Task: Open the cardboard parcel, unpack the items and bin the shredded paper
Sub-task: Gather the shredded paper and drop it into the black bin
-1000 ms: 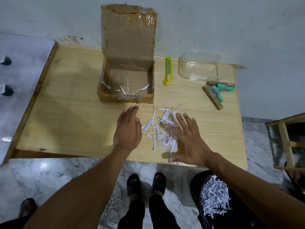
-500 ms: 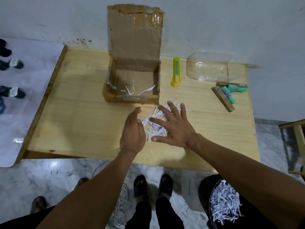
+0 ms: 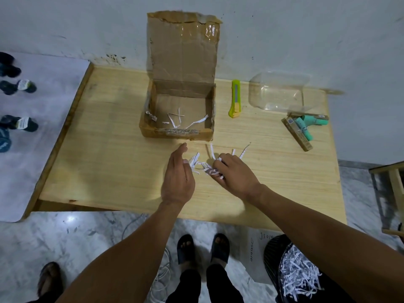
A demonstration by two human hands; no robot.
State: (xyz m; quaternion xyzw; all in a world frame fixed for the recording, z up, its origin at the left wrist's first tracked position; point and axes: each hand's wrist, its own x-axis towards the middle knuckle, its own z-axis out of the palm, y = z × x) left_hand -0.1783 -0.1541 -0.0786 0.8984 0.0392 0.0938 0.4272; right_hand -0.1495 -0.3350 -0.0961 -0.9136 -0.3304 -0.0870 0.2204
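The open cardboard parcel [image 3: 150,127] stands on the wooden table [image 3: 109,162], lid upright against the wall, with a few paper strips on its floor. In front of it lies a small heap of shredded paper [image 3: 196,161]. My right hand [image 3: 234,176] is curled over the heap, fingers closed on strips. My left hand [image 3: 178,178] stands edge-on just left of the heap, fingers together and straight, touching the strips. Unpacked items lie at the right: teal tubes with brown boxes [image 3: 302,127]. A black bin [image 3: 273,256] with shredded paper sits on the floor at lower right.
A green utility knife [image 3: 235,98] lies right of the parcel. A clear plastic container [image 3: 277,92] sits by the wall. A wooden stool [image 3: 391,193] is at the far right. Shoes [image 3: 19,123] lie on the floor at left; my feet [image 3: 203,248] and a white cable are below the table edge.
My right hand swept the scattered strips leftward toward my left hand and has curled its fingers over them. The heap is now smaller and tighter. The view shifted slightly.
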